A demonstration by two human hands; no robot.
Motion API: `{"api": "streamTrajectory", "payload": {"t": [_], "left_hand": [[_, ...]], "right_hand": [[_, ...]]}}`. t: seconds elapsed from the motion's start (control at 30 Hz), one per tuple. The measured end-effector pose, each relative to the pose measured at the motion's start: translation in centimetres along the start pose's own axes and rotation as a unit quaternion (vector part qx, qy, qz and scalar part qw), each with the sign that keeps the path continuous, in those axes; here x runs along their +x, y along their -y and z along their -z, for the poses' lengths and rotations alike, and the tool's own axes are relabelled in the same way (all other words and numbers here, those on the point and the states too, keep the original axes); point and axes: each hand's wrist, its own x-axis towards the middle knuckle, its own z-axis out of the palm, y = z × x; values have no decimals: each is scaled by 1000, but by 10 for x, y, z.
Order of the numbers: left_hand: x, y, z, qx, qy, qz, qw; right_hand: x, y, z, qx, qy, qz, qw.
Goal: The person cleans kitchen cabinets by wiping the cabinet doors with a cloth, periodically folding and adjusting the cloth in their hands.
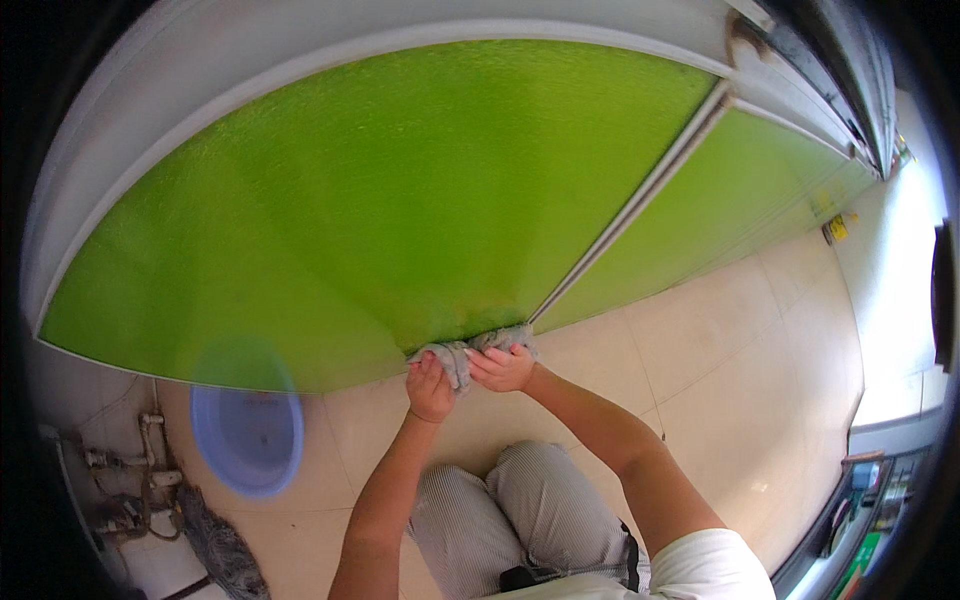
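A grey cloth (pixel 450 360) is bunched in both hands at the lower edge of a large green panel (pixel 420 180) with a pale frame. My left hand (pixel 430 390) grips the cloth's left part. My right hand (pixel 501 368) has its fingers on the right part, which lies against the panel's bottom edge near a metal strip (pixel 630 206). That strip divides the large panel from a smaller green one (pixel 735 195) on the right. The cloth hides the stretch of edge behind it.
A blue plastic basin (pixel 247 442) stands on the beige tiled floor (pixel 705 352), partly behind the panel. Pipes with valves (pixel 150 457) and a dark crumpled cloth (pixel 217 540) are at the lower left. A yellow can (pixel 835 229) sits by the far right wall.
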Motion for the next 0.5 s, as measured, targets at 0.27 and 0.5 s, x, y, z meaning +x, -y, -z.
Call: {"api": "streamTrajectory", "payload": {"t": [0.27,0.5], "left_hand": [[-50,-15,-7,-6,236,111,965],[-9,-64,25,-124,163,255,945]], "right_hand": [[-83,29,6,55,297,46,952],[-105,63,71,292,350,-519,723]]}}
